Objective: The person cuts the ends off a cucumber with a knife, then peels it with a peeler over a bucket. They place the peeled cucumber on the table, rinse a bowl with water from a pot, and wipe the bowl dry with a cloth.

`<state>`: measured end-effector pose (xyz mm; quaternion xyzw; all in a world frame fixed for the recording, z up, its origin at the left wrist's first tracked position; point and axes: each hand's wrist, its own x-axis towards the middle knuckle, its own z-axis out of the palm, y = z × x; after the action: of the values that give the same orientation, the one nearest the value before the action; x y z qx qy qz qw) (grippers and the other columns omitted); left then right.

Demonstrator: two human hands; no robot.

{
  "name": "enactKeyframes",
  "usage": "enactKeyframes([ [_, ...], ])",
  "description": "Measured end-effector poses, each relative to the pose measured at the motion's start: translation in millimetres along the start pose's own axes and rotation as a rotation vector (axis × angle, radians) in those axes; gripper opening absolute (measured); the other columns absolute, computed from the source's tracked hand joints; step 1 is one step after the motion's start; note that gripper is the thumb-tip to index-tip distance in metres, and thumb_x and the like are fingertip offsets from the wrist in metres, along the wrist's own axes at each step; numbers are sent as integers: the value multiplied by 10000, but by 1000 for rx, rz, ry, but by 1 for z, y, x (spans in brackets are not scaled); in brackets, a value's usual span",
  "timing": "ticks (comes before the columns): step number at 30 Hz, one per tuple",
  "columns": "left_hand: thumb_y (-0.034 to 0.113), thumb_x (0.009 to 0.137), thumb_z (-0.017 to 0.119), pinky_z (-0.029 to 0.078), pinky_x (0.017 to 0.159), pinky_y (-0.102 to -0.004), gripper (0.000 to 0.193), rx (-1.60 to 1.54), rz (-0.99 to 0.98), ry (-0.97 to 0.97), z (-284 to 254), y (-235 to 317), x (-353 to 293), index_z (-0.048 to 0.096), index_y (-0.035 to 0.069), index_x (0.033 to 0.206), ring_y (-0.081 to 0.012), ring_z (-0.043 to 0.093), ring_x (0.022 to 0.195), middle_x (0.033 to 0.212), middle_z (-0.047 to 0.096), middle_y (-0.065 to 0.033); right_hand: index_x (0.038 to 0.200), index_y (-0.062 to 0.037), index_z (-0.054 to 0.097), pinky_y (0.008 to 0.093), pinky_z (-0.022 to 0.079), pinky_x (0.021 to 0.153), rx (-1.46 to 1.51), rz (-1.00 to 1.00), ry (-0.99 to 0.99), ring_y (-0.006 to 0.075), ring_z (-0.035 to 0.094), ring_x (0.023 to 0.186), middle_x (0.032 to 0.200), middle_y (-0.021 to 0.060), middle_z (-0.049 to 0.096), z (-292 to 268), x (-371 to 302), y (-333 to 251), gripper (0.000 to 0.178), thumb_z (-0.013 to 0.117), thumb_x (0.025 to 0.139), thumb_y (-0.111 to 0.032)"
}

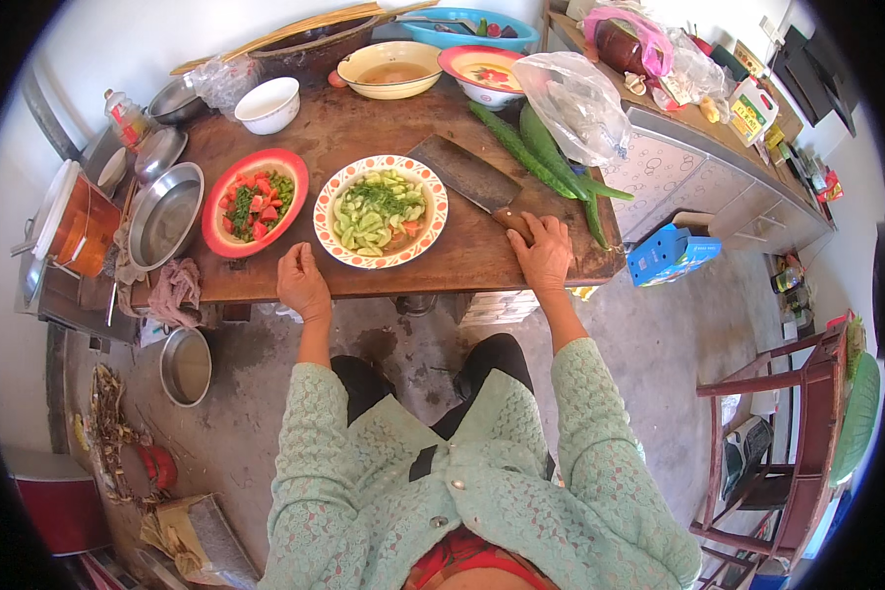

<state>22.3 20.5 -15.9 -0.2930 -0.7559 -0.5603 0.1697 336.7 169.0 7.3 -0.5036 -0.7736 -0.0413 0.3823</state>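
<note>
Chopping looks partly done: sliced cucumber (372,211) heaped on the orange-patterned plate (325,218), whole cucumbers (526,152) uncut to its right.

Cleaver (467,172) flat on the desk (383,128), just right of the plate; right hand (544,251) at its handle, fingers over it, can't tell if gripping. Left hand (303,283) left of and nearer than the plate, fingers curled closed, nothing visible in them. Tomato pieces (264,202) seem finished, on the red-rimmed plate (296,177) just left of the patterned one. Apparently left: whole cucumbers. Desk is brown wood, crowded; cream enamel basin (391,87) behind the plate. Concrete floor (639,364) below; wooden chair (821,393) well right.
</note>
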Motion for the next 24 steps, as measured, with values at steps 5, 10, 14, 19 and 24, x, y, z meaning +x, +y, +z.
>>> enactKeyframes([
  [5, 189, 821, 618, 465, 646, -319, 131, 67, 7, -2, 2, 1, 2, 652, 66, 850, -200, 591, 703, 790, 619, -64, 971, -135, 648, 408, 436, 721, -21, -52, 38, 280, 530, 832, 861, 68, 557, 1, 2, 3, 331, 697, 685, -294],
  [10, 198, 797, 640, 458, 578, -331, 87, 55, -1, 2, 3, -2, -1, 641, 120, 838, -222, 580, 661, 765, 584, -33, 1008, -126, 649, 397, 433, 753, -42, -38, -10, 272, 526, 867, 895, 67, 557, -1, -1, 2, 359, 692, 702, -307],
  [14, 205, 794, 647, 455, 568, -330, 96, 46, -13, 17, -1, -3, 0, 639, 116, 831, -215, 582, 655, 757, 583, -27, 1020, -130, 649, 394, 433, 757, -29, -29, -28, 270, 524, 871, 906, 62, 557, 0, -3, -1, 360, 692, 708, -306],
  [19, 205, 791, 648, 455, 569, -326, 88, 70, 38, 45, 1, -1, 0, 642, 125, 826, -209, 582, 649, 755, 585, -18, 1029, -138, 650, 391, 436, 756, -25, -24, -40, 266, 522, 883, 912, 58, 555, -5, 0, -4, 362, 693, 708, -298],
  [24, 194, 792, 642, 455, 572, -326, 80, 58, 23, 33, 1, 1, 0, 641, 124, 830, -207, 583, 653, 755, 586, -16, 1027, -138, 653, 394, 437, 756, -45, -17, -33, 265, 521, 881, 902, 55, 551, -3, -1, -3, 356, 692, 710, -296],
])
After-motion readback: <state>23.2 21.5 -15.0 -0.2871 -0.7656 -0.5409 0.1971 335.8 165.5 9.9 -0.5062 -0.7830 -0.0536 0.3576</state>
